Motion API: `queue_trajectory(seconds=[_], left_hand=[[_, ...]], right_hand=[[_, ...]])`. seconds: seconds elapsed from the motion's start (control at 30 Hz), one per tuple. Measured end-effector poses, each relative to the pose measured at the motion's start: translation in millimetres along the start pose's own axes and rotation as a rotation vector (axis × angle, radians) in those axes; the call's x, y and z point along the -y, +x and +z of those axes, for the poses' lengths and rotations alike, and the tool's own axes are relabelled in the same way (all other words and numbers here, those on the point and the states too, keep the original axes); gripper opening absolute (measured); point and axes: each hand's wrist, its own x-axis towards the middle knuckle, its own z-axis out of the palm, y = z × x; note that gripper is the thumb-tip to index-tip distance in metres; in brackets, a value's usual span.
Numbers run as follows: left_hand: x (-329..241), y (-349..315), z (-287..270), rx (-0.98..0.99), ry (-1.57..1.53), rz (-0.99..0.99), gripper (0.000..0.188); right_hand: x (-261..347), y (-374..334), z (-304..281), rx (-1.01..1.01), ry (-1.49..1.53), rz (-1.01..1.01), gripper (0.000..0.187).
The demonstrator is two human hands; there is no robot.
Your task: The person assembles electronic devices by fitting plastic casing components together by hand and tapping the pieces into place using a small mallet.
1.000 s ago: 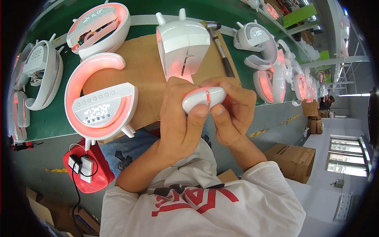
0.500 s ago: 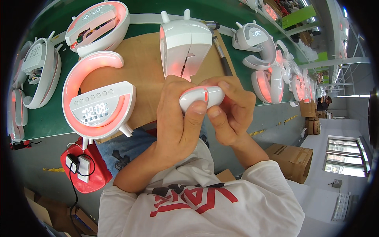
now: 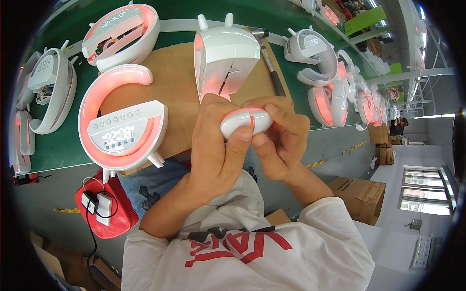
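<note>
"White plastic, pinkish along its top: what's being held?"
"Some rounded shell (image 3: 246, 121), over the near edge of the green bench (image 3: 58, 150), just nearer than the edge-on lamp clock (image 3: 227, 53). Whether the two join is hidden."
"How is it gripped?"
"The left hand (image 3: 213, 140) is closed on its left part, thumb on the near face, fingers curled behind. The right hand (image 3: 286, 138) nips the right end between thumb and forefinger."
"How far along does it look?"
"Lighting seems done. A reddish gap crosses the shell, so I'd judge that joint unclosed. The near-left C-shaped lamp clock (image 3: 128, 127) looks whole; the far-left open-cased lamp clock (image 3: 121, 34) bares its insides, seemingly unfinished."
</note>
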Motion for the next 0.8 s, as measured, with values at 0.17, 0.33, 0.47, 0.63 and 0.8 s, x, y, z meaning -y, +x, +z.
queue_trajectory(seconds=[0.17, 0.33, 0.47, 0.63, 0.8], left_hand=[[6, 1, 1, -0.011, -0.014, 0.075, 0.024], [10, 0, -6, 0.050, -0.129, -0.022, 0.030], [19, 1, -4, 0.070, -0.077, 0.097, 0.033], [17, -1, -2, 0.066, -0.149, 0.064, 0.035], [12, -1, 1, 0.026, -0.356, -0.029, 0.031]], right_hand=[[-1, 0, -3, 0.023, 0.030, 0.029, 0.048], [-2, -6, -1, 0.024, 0.068, 0.073, 0.047], [-3, -9, 1, 0.004, 0.105, 0.112, 0.046], [0, -10, 1, -0.002, 0.135, 0.121, 0.047], [6, -8, 6, -0.020, 0.159, 0.152, 0.048]])
